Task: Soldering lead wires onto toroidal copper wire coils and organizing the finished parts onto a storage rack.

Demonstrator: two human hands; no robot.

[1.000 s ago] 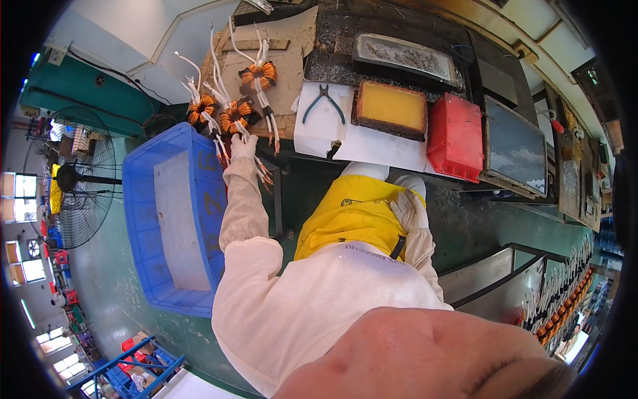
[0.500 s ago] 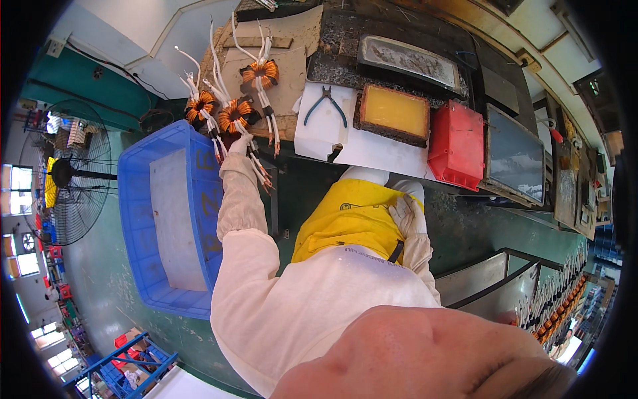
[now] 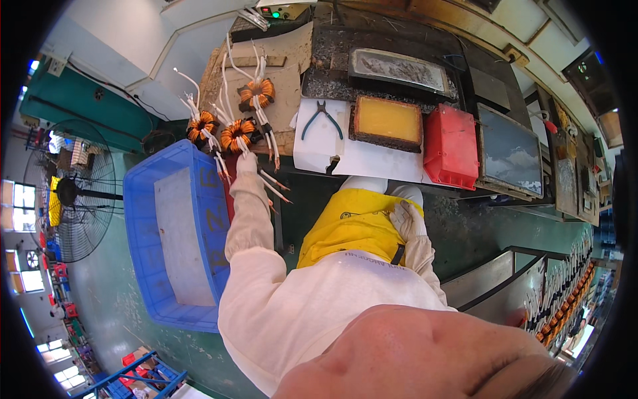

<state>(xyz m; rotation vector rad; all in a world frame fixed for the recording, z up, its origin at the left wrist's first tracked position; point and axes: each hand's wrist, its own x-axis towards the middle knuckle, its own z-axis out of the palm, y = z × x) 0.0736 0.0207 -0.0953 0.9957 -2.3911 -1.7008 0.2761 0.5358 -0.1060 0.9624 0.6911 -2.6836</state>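
The left hand (image 3: 246, 163) pinched the white leads (image 3: 274, 179) of the middle copper coil (image 3: 237, 135) at the left of the workbench (image 3: 372, 26); their bared ends had just swung rightward, suggesting the piece was being turned. The right hand (image 3: 404, 216) lay against a yellow apron (image 3: 345, 226), its finger spread impossible to tell. Pliers (image 3: 321, 108) and a red bin (image 3: 452, 146) sat on the worktop, with a blue crate (image 3: 207, 233) and large fan (image 3: 66, 191) nearby.
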